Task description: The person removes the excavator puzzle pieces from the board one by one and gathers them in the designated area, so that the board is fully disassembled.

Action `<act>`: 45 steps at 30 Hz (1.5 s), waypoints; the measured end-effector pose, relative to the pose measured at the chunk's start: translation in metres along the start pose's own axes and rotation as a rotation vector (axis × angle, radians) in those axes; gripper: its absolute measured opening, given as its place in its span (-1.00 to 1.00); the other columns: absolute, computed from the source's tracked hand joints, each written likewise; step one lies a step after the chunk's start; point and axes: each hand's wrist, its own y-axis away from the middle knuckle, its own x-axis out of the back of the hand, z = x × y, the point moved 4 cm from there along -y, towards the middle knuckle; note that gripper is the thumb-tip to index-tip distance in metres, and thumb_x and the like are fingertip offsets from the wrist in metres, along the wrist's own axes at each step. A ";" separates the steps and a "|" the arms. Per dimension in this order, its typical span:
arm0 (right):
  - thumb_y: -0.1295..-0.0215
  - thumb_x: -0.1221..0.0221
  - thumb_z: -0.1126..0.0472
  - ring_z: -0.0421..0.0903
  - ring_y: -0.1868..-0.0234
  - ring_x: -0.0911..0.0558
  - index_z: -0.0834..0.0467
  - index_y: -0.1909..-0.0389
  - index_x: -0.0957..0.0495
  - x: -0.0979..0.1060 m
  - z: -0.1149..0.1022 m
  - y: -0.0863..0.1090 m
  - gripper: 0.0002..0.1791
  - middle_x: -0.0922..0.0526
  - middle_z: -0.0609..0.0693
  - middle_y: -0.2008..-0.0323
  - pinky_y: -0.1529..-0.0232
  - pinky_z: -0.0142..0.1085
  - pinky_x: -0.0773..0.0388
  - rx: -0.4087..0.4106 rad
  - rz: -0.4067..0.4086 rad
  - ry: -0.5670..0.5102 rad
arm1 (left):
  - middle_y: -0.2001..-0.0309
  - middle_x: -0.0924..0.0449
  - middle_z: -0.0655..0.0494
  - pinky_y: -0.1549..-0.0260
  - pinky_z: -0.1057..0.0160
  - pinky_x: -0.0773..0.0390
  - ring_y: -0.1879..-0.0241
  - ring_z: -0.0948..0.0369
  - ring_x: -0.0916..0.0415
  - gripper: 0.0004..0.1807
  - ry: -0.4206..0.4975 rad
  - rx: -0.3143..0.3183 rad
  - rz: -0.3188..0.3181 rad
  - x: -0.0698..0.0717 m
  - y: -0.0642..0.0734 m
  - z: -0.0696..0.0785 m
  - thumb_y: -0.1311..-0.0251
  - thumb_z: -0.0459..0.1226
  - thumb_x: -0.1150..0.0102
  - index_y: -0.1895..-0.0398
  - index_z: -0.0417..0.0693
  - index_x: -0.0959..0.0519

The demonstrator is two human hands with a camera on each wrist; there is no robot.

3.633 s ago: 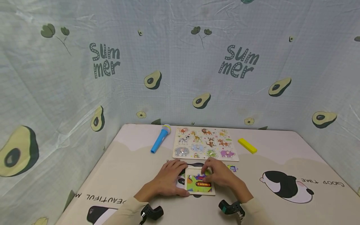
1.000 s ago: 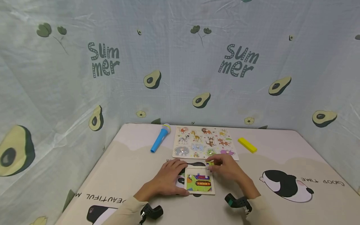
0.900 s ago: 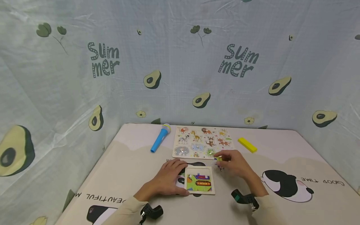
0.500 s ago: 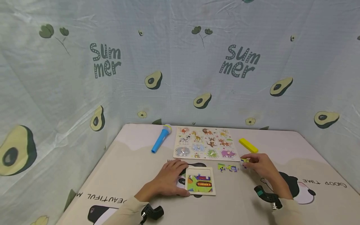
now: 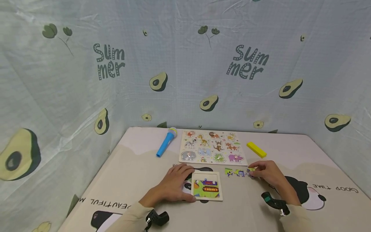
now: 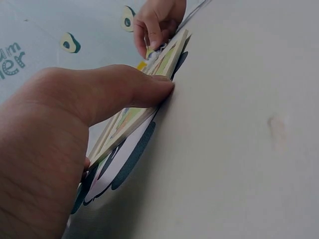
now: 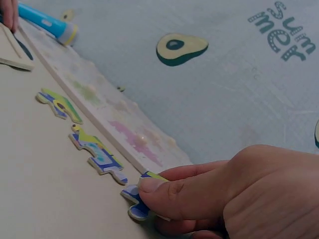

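Observation:
My left hand (image 5: 176, 183) lies along the left side of a small wooden puzzle tray (image 5: 213, 176), thumb at its near edge and fingers at its far corner. Part of a picture with an orange vehicle track fills the tray's lower portion; a pale strip shows above it. In the left wrist view, my thumb presses the tray's edge (image 6: 172, 62). Further right, my right hand (image 5: 271, 174) pinches a blue and green jigsaw piece (image 7: 135, 206) between thumb and fingers, low at the table. Two loose jigsaw pieces, one green and yellow (image 5: 229, 172) and one blue-violet (image 5: 240, 173), lie left of it.
Behind the tray lies an animal peg puzzle board (image 5: 195, 162). A blue toy microphone (image 5: 165, 145) is at its left, a yellow block (image 5: 256, 149) at its right. A patterned cloth (image 5: 179, 103) hangs behind the table.
My right hand has lifted a jigsaw piece from the tray and carried it right, to the end of the row of loose pieces. The left hand has stayed at the tray.

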 end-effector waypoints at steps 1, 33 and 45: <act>-0.22 -0.40 0.17 -0.03 0.39 -0.46 0.26 -0.01 -0.71 0.000 0.000 0.000 -0.63 -0.57 0.02 0.44 0.48 -0.35 -0.39 -0.002 0.003 0.017 | -0.47 -0.27 0.19 -0.49 -0.18 -0.02 -0.54 0.03 -0.02 0.08 -0.001 -0.001 0.001 0.000 0.000 0.000 0.14 0.42 -0.29 -0.48 0.15 -0.33; -0.20 -0.39 0.16 -0.02 0.32 -0.43 0.26 0.02 -0.73 0.004 -0.056 0.004 -0.63 -0.62 0.03 0.31 0.43 -0.26 -0.40 0.126 0.047 0.304 | -0.48 -0.27 0.21 -0.49 -0.16 -0.03 -0.54 0.04 -0.02 0.08 -0.016 0.001 0.001 0.000 0.000 0.000 0.14 0.42 -0.29 -0.49 0.16 -0.32; -0.25 -0.38 0.19 -0.14 0.38 -0.46 0.14 0.17 -0.71 -0.086 -0.131 0.009 -0.83 -0.54 -0.13 0.47 0.39 -0.34 -0.47 0.283 -0.130 0.199 | -0.48 -0.27 0.19 -0.49 -0.17 -0.02 -0.54 0.03 -0.02 0.08 -0.010 0.010 -0.007 0.001 -0.001 0.000 0.13 0.42 -0.29 -0.49 0.15 -0.32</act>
